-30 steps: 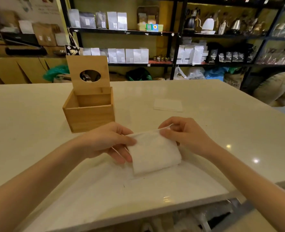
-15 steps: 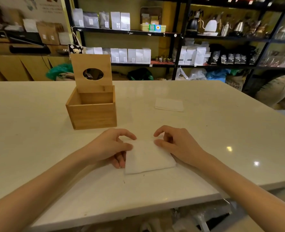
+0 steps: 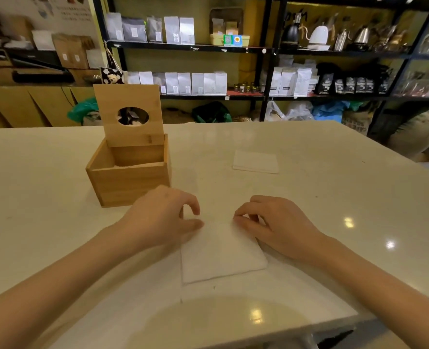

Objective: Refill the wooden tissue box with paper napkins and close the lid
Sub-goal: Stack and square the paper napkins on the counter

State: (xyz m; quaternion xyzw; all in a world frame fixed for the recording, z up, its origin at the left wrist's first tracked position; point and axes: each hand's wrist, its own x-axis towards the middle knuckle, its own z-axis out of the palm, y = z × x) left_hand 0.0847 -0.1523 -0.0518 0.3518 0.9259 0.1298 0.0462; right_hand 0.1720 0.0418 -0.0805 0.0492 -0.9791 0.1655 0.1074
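The wooden tissue box stands on the white table, left of centre. Its lid, which has an oval hole, is swung upright at the back. The inside looks nearly empty. A folded white paper napkin lies flat on the table in front of me. My left hand rests at its far left corner, thumb on the paper and fingers curled and apart. My right hand touches the far right corner with its fingertips. Neither hand has the napkin pinched.
A second folded napkin lies farther back, right of the box. Black shelves with bags and kettles line the wall behind the table. The table's near edge runs just below my forearms.
A second ago both hands held the napkin up by its top edge. They have since laid it flat on the table and now only rest on its far corners.
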